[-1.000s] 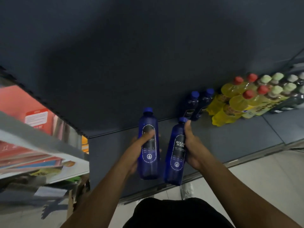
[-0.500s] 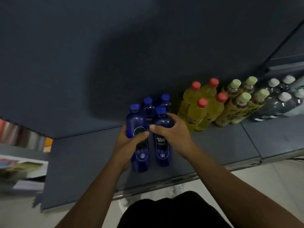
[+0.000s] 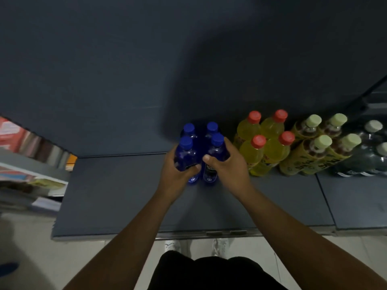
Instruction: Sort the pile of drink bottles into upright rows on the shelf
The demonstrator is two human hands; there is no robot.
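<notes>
The left hand [image 3: 178, 174] grips the left blue bottle [image 3: 185, 152] around its body. The right hand [image 3: 228, 166] grips the right blue bottle [image 3: 216, 151] the same way. Both bottles are upright and side by side on the dark shelf [image 3: 117, 195]. Just beyond the hands stand two more blue-capped bottles [image 3: 189, 130]. Right of the right hand stand yellow bottles with red caps [image 3: 251, 152], then pale-green-capped bottles [image 3: 310, 152], then dark bottles with white caps [image 3: 368, 152].

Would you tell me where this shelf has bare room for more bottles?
Bare shelf lies left of the blue bottles and along the front edge. Crowded to their right: yellow bottles, pale-capped bottles, dark bottles stand close together.
</notes>
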